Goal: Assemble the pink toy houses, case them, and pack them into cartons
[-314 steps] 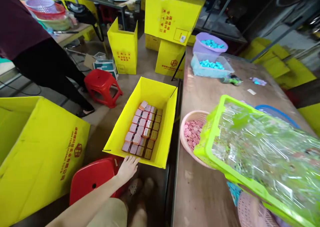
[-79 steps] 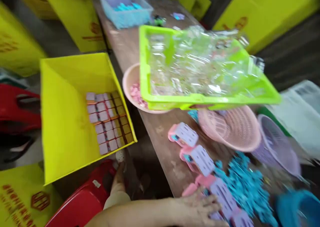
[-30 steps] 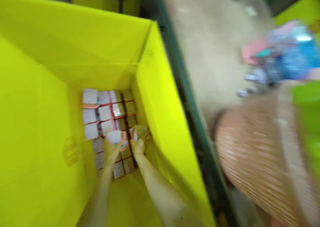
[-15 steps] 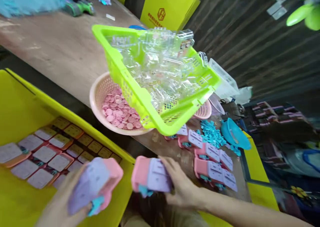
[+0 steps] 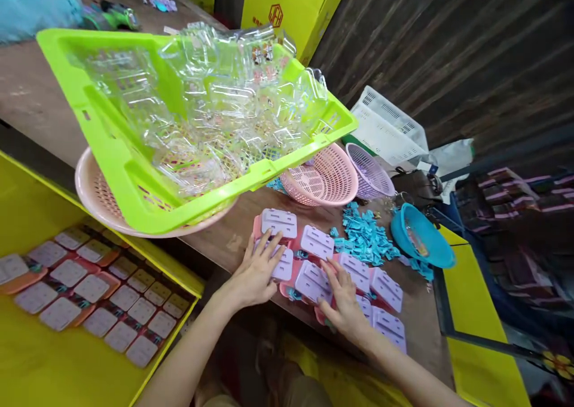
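Rows of pink plastic cases with lilac slotted bases lie on the table, teal parts showing at their sides. My left hand is spread over the case at the near left end, its fingers lying across the lilac base. Beside it, my right hand touches the right end of the neighbouring case, thumb and fingers apart around its edge. The undersides of both cases are hidden.
A green basket of clear plastic pieces rests tilted on a pink basket. At left stands a yellow box holding several cases. Teal parts, a teal bowl, an open pink basket and a purple basket lie beyond.
Both hands held a case each in front of the yellow box; they have moved right to the table. Those two cases now sit in the near row. The view has swung right.
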Demonstrator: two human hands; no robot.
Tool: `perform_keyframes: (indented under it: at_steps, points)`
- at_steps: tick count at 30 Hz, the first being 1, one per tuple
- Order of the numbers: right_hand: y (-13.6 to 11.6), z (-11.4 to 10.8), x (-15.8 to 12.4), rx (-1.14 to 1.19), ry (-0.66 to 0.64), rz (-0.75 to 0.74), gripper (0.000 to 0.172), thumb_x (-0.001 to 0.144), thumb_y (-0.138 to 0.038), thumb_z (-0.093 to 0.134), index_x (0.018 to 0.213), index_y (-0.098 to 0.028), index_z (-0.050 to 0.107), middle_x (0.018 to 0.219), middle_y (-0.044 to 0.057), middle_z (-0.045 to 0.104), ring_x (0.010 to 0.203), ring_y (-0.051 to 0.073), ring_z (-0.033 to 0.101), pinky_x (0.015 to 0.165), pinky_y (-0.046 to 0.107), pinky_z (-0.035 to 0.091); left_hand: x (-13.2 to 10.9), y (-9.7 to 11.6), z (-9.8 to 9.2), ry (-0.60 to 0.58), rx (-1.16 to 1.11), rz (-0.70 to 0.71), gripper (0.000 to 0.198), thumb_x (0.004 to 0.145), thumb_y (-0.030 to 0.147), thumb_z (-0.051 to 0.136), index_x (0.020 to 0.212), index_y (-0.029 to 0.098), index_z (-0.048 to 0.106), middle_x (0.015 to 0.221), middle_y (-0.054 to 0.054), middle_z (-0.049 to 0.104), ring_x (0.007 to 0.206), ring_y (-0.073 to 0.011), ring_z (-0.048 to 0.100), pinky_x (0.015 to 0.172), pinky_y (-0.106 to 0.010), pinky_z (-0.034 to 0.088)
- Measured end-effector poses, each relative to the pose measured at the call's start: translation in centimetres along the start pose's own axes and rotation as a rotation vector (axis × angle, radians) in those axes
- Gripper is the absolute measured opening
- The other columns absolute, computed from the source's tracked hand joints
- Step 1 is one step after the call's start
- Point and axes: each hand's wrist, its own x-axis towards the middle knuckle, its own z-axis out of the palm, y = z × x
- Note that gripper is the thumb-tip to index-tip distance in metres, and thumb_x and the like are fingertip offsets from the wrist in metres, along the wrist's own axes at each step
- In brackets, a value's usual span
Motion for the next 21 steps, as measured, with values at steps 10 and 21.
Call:
perform_keyframes:
  at_steps: [10, 21]
  points:
    - [-0.5, 3.4, 6.4, -0.101, 0.134, 0.092, 0.047, 0.091, -0.036, 0.032, 0.135, -0.02, 0.039, 0.147, 0.011, 0.027, 0.136, 0.026, 0.019, 0.105, 0.048, 0.025, 6.0, -1.4, 0.9, 0.074, 0.201, -0.08, 0.062, 0.083, 0.056, 0.044, 0.136, 0.024, 0.038, 0.15, -0.008, 0.019, 0.138, -0.0346, 0.007, 0.108, -0.059, 0.01]
    - [2.1, 2.8, 6.1, -0.23, 0.386, -0.111, 0.055, 0.088, -0.045, 0.034, 0.129, -0.01, 0.045, 0.117, 0.022, 0.05, 0.111, 0.039, 0.046, 0.084, 0.056, 0.041, 7.7, 1.0, 2.0, 0.104, 0.174, -0.017, 0.059, 0.083, 0.056, 0.045, 0.128, 0.018, 0.048, 0.141, -0.004, 0.04, 0.135, -0.0318, 0.02, 0.107, -0.054, 0.019]
